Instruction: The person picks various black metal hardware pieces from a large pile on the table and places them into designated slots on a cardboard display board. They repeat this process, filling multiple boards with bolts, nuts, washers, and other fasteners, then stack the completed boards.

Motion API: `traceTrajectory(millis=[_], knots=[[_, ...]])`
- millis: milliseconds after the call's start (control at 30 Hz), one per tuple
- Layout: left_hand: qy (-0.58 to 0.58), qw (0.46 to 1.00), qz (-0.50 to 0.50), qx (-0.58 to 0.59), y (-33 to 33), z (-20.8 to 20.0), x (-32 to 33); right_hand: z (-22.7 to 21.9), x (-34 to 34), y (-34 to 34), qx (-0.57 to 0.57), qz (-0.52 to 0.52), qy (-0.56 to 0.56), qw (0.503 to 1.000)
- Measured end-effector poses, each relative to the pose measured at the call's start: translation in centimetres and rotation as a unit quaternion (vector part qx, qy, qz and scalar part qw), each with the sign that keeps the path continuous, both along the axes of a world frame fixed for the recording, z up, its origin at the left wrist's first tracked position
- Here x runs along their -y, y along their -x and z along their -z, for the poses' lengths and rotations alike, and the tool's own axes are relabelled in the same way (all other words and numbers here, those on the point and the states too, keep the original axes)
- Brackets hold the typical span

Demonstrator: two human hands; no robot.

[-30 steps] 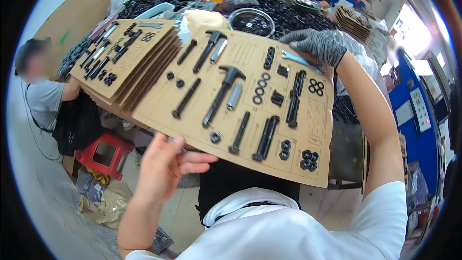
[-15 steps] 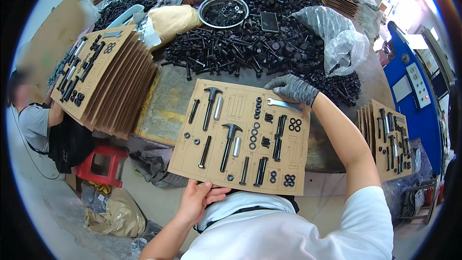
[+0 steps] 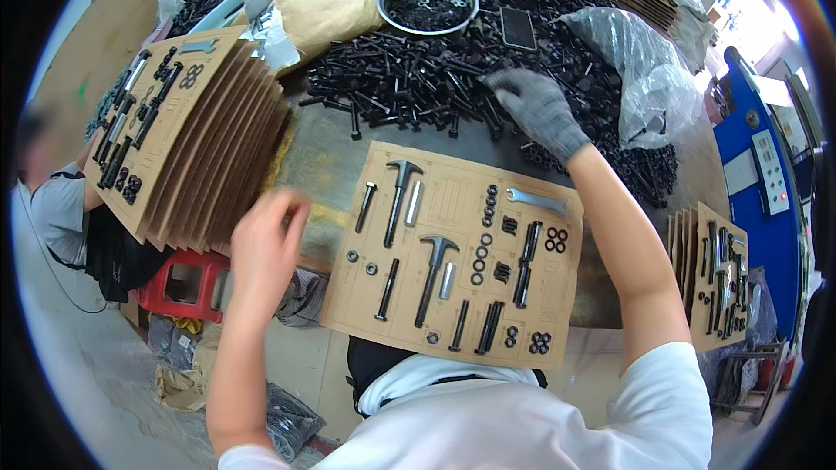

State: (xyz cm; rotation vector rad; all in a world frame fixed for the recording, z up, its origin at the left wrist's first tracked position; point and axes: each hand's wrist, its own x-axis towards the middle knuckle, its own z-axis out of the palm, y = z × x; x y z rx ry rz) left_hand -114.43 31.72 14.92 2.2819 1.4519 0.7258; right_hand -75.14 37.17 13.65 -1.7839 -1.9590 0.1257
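A brown cardboard sheet (image 3: 444, 174) lies at the table's near edge, overhanging it toward me. Held on it are T-shaped black bolts (image 3: 432, 274), silver sleeves (image 3: 448, 281), black bolts (image 3: 387, 290), nuts (image 3: 540, 344), washers (image 3: 480, 259) and an open-ended wrench (image 3: 536, 201). My left hand (image 3: 268, 239), bare and blurred by motion, is raised left of the sheet, apart from it; its fingers look bent. Above the sheet, my right hand (image 3: 542, 113) in a grey glove reaches to the heap of black bolts (image 3: 401, 78). Its fingertips are at the bolts and not clearly visible.
Cardboard sheets with hardware stand stacked at left (image 3: 209, 139) and right (image 3: 688, 252). Behind the heap are a metal bowl (image 3: 475, 13), a phone (image 3: 518, 29), a paper-wrapped bundle (image 3: 322, 17) and a clear plastic bag (image 3: 644, 78). A red stool (image 3: 205, 287) stands beside a seated person.
My left hand has let go of the sheet's near edge and swung up to the left. The right hand has left the sheet's upper edge and moved onto the bolt heap.
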Motion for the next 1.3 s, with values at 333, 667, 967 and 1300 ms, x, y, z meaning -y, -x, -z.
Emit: traceTrajectory(millis=[333,667,967,1300], knots=[[-0.122,0.989,0.082,-0.026,-7.2,11.0,-14.0,3.5,-12.6,3.7,0.222,-0.033,0.092,0.97],[-0.234,0.952,0.09,-0.176,-12.7,10.0,-14.2,3.6,-12.4,2.0,0.102,-0.031,0.024,0.994],[-0.136,0.982,0.122,0.036,-10.1,4.7,-11.7,-4.0,-0.8,3.3,-0.207,0.083,0.16,0.962],[-0.086,0.931,0.353,-0.031,-11.3,6.0,-2.1,3.9,2.1,5.6,-0.034,-0.012,0.2,0.979]])
